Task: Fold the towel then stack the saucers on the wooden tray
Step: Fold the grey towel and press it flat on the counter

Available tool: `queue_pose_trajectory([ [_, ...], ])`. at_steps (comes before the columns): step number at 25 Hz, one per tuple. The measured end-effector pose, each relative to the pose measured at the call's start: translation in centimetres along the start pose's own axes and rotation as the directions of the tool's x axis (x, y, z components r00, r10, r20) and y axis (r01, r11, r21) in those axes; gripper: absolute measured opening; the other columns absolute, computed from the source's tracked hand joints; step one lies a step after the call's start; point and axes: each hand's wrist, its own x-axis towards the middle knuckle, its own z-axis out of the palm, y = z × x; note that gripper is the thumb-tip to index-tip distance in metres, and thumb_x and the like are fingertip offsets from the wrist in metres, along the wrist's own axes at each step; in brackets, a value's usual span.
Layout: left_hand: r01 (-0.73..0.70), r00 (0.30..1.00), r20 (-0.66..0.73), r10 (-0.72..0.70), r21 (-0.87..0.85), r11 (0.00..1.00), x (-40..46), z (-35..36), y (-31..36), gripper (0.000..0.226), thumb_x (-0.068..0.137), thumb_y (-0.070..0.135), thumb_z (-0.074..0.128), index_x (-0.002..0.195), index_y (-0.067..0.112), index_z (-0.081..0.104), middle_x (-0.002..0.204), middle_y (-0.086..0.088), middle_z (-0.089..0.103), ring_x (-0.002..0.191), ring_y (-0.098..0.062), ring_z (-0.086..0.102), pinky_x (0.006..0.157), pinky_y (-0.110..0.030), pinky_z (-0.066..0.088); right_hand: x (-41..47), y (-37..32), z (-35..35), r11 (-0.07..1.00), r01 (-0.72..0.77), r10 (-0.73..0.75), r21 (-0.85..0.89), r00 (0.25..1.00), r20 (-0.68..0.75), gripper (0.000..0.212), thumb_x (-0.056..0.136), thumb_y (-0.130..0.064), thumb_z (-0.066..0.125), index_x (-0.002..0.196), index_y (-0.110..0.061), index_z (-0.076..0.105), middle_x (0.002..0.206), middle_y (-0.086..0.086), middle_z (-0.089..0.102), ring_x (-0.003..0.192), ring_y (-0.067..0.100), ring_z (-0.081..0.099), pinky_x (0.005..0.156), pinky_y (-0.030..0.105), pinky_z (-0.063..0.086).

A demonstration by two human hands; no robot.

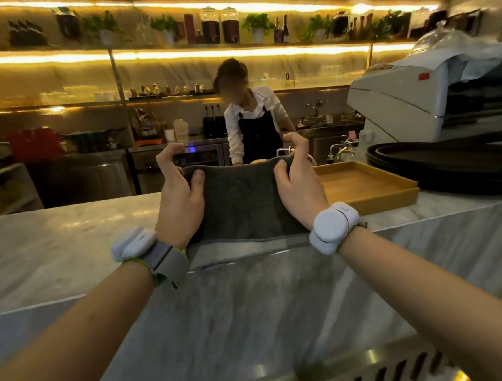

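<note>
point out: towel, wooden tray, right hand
towel (240, 203), head view, middle of the grey cloth between the hands
wooden tray (360, 186), head view, bare floor
right hand (298, 183), head view, back of the hand pinching the towel's top corner

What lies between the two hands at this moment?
In the head view, the grey towel spans the gap, its top corners pinched by the left hand and right hand.

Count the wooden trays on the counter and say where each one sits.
1. The wooden tray sits on the marble counter, to the right of the grey towel and beside a stack of dark round trays. That stack may hide others behind it.
</note>
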Motion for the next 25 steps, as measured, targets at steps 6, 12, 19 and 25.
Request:
queue_pose_trajectory([
  [6,0.219,0.976,-0.018,-0.218,0.051,0.974,0.6,5.2,-0.7,0.040,0.095,0.014,0.046,0.129,0.016,0.024,0.110,-0.008,0.049,0.101,-0.027,0.056,0.091,-0.038,0.046,2.2,5.4,-1.4,0.981,-0.007,0.052,-0.196,0.974,0.222,0.027,0.099,-0.028,0.035,0.120,-0.021,0.049,0.111,0.002,0.062,0.104,0.025,0.058,0.081,0.037,0.043],
  [12,0.345,0.914,0.097,-0.394,0.323,0.881,1.9,6.9,-2.7,0.040,0.093,0.013,0.052,0.126,0.011,0.030,0.124,-0.019,0.053,0.110,-0.035,0.057,0.094,-0.037,0.043,4.5,8.1,-1.3,0.899,0.114,0.134,-0.423,0.848,0.512,0.028,0.096,-0.034,0.041,0.116,-0.027,0.060,0.125,-0.001,0.060,0.123,0.022,0.045,0.104,0.045,0.022],
  [19,0.205,0.910,0.114,-0.398,0.711,0.672,2.6,6.2,-2.7,0.068,0.092,0.047,0.042,0.149,0.017,0.019,0.158,-0.006,0.016,0.143,-0.028,0.018,0.114,-0.046,0.022,4.4,7.0,-0.5,0.718,0.384,0.011,-0.580,0.827,0.561,0.056,0.095,-0.033,0.038,0.145,-0.011,0.026,0.155,0.010,0.021,0.144,0.028,0.008,0.115,0.052,0.007],
  [25,0.184,0.709,0.335,-0.620,0.761,0.622,-0.5,7.7,-2.7,0.073,0.093,0.059,0.023,0.151,0.018,0.004,0.161,0.000,-0.002,0.147,-0.020,0.003,0.120,-0.043,0.004,0.3,5.7,2.2,0.897,0.166,0.251,-0.410,0.571,0.781,0.071,0.092,-0.056,0.023,0.149,-0.014,0.015,0.158,0.011,0.013,0.144,0.035,0.005,0.115,0.048,0.003],
])
